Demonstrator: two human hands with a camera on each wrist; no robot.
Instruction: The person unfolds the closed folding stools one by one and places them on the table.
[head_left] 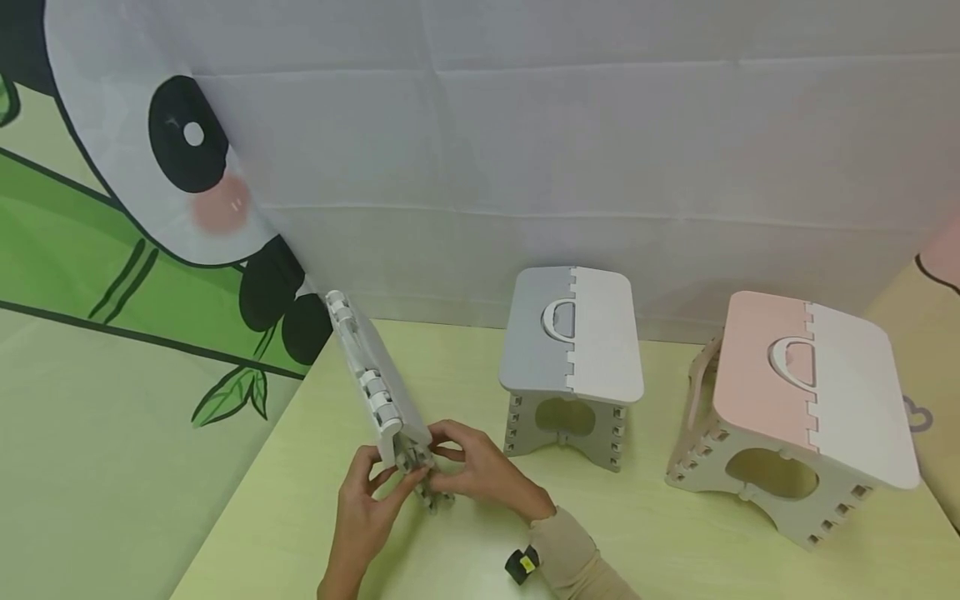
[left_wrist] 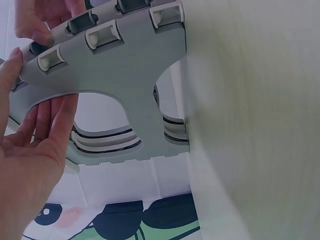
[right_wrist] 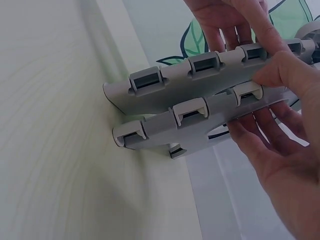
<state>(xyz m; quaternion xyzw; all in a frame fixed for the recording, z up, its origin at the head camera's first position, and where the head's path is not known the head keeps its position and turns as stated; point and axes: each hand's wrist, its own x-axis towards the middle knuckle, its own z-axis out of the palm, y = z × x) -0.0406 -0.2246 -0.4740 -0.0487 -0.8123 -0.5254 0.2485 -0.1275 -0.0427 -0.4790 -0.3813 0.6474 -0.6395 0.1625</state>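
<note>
A grey-and-white folding step stool [head_left: 382, 392] stands on edge at the left of the table, its top folded nearly flat. My left hand [head_left: 363, 504] grips the near leg panel [left_wrist: 132, 60]; in the left wrist view its fingers reach into the panel's cutout and the thumb lies near the hinge edge. From the other side my right hand [head_left: 480, 468] holds the same end, thumb between the two leg panels. In the right wrist view the hinged leg panels [right_wrist: 165, 125] stand slightly apart, their lower ends at the tabletop.
To the right, a small blue-grey and white folding stool [head_left: 570, 333] stands unfolded on the pale table [head_left: 465, 558]. Farther right is a larger pink and white one [head_left: 810, 383], also unfolded. A white cloth [head_left: 480, 150] hangs behind, with a cartoon-printed sheet [head_left: 150, 275] at the left.
</note>
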